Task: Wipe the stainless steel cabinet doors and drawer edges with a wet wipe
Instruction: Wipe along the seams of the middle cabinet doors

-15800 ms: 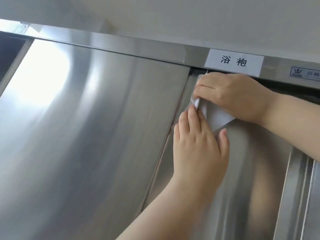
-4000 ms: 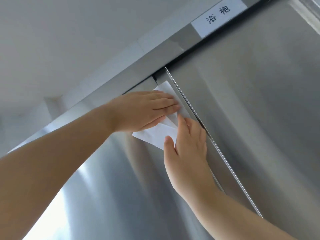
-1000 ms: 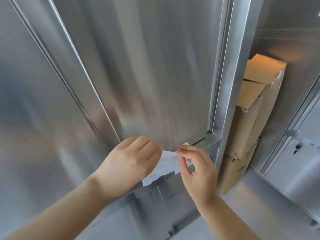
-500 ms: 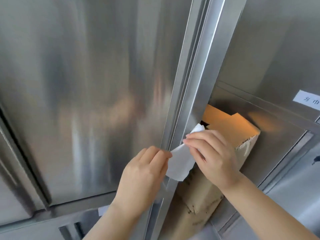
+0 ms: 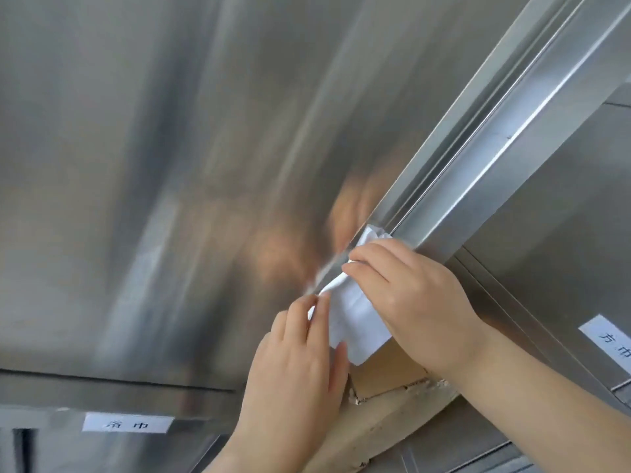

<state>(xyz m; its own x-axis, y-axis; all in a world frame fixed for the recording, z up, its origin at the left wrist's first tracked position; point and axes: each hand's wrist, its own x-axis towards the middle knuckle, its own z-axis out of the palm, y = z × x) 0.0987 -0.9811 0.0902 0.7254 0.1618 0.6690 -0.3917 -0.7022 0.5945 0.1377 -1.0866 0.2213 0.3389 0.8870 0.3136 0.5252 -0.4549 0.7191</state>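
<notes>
A large stainless steel cabinet door [image 5: 170,172] fills the view, with its right edge and the steel frame post [image 5: 485,148] running diagonally up to the right. A white wet wipe [image 5: 355,312] lies over that door edge. My right hand [image 5: 413,302] presses the wipe's upper part against the edge, its fingers slightly bent on top of it. My left hand [image 5: 297,370] holds the wipe's lower left corner with fingers and thumb against the door.
A cardboard box [image 5: 386,373] sits in the open compartment behind my hands. White paper labels mark the frame at lower left [image 5: 128,423] and on the right-hand panel [image 5: 611,343]. Another steel panel [image 5: 553,213] lies to the right of the post.
Both hands with the wipe have slid up the door's right edge, and the view has tilted upward. The left hand has gone from pinching the wipe's corner to holding it against the door.
</notes>
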